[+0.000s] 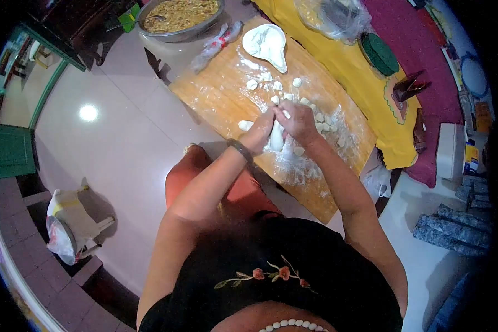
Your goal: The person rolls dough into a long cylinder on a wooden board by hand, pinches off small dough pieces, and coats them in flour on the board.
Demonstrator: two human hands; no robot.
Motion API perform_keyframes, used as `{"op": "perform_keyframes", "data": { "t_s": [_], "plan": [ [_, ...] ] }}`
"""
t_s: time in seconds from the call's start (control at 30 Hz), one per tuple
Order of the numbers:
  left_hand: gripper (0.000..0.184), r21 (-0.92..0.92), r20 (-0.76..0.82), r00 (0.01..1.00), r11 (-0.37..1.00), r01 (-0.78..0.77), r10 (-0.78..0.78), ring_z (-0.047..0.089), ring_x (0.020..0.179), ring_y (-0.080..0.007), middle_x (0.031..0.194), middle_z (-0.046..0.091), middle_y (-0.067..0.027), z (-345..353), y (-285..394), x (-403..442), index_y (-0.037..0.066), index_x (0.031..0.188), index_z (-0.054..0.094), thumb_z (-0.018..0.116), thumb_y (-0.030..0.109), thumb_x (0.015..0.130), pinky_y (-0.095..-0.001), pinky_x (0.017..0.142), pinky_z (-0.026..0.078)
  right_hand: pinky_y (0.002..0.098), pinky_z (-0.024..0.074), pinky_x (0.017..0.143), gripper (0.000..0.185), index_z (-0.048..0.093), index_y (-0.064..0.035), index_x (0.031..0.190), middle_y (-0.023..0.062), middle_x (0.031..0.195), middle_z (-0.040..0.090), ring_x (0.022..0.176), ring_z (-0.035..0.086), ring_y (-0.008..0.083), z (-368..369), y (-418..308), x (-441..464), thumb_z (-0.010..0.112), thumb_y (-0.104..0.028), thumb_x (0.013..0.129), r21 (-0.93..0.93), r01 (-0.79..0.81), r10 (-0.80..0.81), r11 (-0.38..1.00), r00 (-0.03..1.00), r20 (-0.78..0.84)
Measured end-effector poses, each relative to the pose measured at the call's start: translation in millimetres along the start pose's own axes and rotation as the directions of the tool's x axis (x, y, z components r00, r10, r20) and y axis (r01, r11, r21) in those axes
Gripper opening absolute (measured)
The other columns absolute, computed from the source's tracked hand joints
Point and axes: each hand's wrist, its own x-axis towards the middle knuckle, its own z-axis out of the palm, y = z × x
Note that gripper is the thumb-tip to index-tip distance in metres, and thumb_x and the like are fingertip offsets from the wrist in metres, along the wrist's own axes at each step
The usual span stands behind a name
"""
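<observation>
Both of my hands are on a length of white dough (277,138) above the floured wooden board (216,105). My left hand (260,133) has its fingers wrapped round the left side of the dough. My right hand (299,120) is closed at its upper end, close against my left fingers. Several small dough pieces (319,117) lie beyond and to the right of my hands. Another lump of dough (245,125) rests left of my left hand. Farther up the board is a white scoop-shaped bowl (264,44) with flour in it.
A metal basin of filling (180,16) stands at the top, beside a knotted plastic bag (218,46). A yellow cloth (337,69) runs along the board's far right edge, with a round green object (379,54) on it. At lower left is a stool (74,216).
</observation>
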Motion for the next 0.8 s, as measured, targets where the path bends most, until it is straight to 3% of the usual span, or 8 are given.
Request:
{"op": "perform_keyframes", "data": {
  "t_s": [0.07, 0.1, 0.2, 0.3, 0.5, 0.67, 0.73, 0.8],
  "plan": [
    [0.054, 0.053, 0.064, 0.997, 0.998, -0.045, 0.042, 0.057, 0.056, -0.0160, 0.078, 0.059, -0.0056, 0.8, -8.0, 0.1, 0.012, 0.105, 0.050, 0.020, 0.057, 0.100, -0.0304, 0.047, 0.049, 0.0397, 0.0481, 0.053, 0.014, 0.059, -0.0061, 0.085, 0.0125, 0.063, 0.060, 0.056, 0.061, 0.0313, -6.5, -6.8, 0.9, 0.064, -0.019, 0.085, 0.115, -0.188, 0.182, 0.975, 0.981, 0.062],
    [0.046, 0.019, -0.006, 0.999, 0.999, -0.035, 0.035, 0.054, 0.052, -0.0153, 0.071, 0.057, -0.0042, 12.0, 0.5, -5.3, 0.012, 0.101, 0.050, 0.026, 0.052, 0.101, -0.0291, 0.046, 0.048, 0.0384, 0.0481, 0.052, 0.013, 0.058, -0.0060, 0.085, 0.0130, 0.064, 0.060, 0.058, 0.062, 0.0304, 0.8, 0.1, 3.2, 0.064, -0.018, 0.085, -0.015, 0.038, -0.040, 0.999, 0.994, -0.106],
    [0.040, -0.066, -0.039, 0.999, 0.998, -0.011, 0.008, 0.053, 0.050, -0.0144, 0.067, 0.054, -0.0033, 7.3, 1.6, 0.9, 0.011, 0.099, 0.050, 0.029, 0.045, 0.102, -0.0281, 0.045, 0.047, 0.0378, 0.0476, 0.052, 0.012, 0.058, -0.0057, 0.086, 0.0127, 0.064, 0.060, 0.057, 0.061, 0.0309, 6.7, 2.9, 2.4, 0.064, -0.016, 0.084, 0.065, -0.046, 0.049, 0.997, 0.998, -0.049],
    [0.035, 0.063, -0.088, 0.993, 0.995, -0.078, 0.084, 0.054, 0.053, -0.0144, 0.069, 0.054, -0.0047, 7.3, 2.9, -2.7, 0.008, 0.099, 0.051, 0.033, 0.038, 0.103, -0.0281, 0.044, 0.046, 0.0386, 0.0467, 0.051, 0.011, 0.058, -0.0056, 0.084, 0.0137, 0.064, 0.059, 0.057, 0.061, 0.0316, 7.4, -0.7, 8.2, 0.065, -0.014, 0.083, -0.019, 0.167, -0.167, 0.986, 0.973, -0.161],
    [0.029, 0.269, -0.157, 0.953, 0.940, -0.210, 0.258, 0.053, 0.055, -0.0147, 0.070, 0.053, -0.0045, 13.9, 0.0, -6.1, 0.005, 0.094, 0.054, 0.039, 0.028, 0.102, -0.0290, 0.045, 0.044, 0.0429, 0.0473, 0.053, 0.010, 0.059, -0.0068, 0.081, 0.0149, 0.066, 0.060, 0.061, 0.061, 0.0339, 12.4, 7.0, 6.8, 0.066, -0.014, 0.081, 0.068, -0.054, 0.064, 0.996, 0.986, -0.153],
    [0.032, 0.794, 0.142, 0.881, 0.479, -0.373, 0.450, 0.061, 0.059, -0.0195, 0.079, 0.065, -0.0114, 34.7, 12.3, -7.0, -0.002, 0.096, 0.058, 0.041, 0.024, 0.100, -0.0355, 0.051, 0.047, 0.0467, 0.0484, 0.057, 0.015, 0.061, -0.0066, 0.079, 0.0176, 0.068, 0.062, 0.063, 0.061, 0.0379, 17.3, 58.9, 31.8, 0.061, -0.021, 0.084, -0.352, -0.179, 0.127, 0.919, 0.978, -0.164],
    [0.036, 0.688, -0.102, 0.830, 0.641, -0.340, 0.549, 0.061, 0.059, -0.0200, 0.080, 0.066, -0.0125, 14.2, 15.8, -4.5, -0.001, 0.096, 0.060, 0.038, 0.027, 0.101, -0.0355, 0.053, 0.048, 0.0461, 0.0491, 0.059, 0.016, 0.060, -0.0067, 0.079, 0.0178, 0.066, 0.061, 0.063, 0.061, 0.0387, 24.9, 53.1, 47.2, 0.063, -0.022, 0.083, -0.271, -0.205, 0.121, 0.940, 0.947, -0.296],
    [0.046, 0.288, -0.334, 0.878, 0.924, -0.251, 0.343, 0.051, 0.051, -0.0164, 0.066, 0.056, -0.0060, 8.9, 8.7, 0.3, 0.003, 0.084, 0.060, 0.036, 0.039, 0.101, -0.0316, 0.048, 0.041, 0.0439, 0.0499, 0.062, 0.018, 0.061, -0.0059, 0.088, 0.0183, 0.074, 0.063, 0.069, 0.062, 0.0360, 30.9, 59.2, 39.9, 0.064, -0.023, 0.083, -0.093, -0.235, 0.203, 0.968, 0.942, -0.268]
  ]
}}
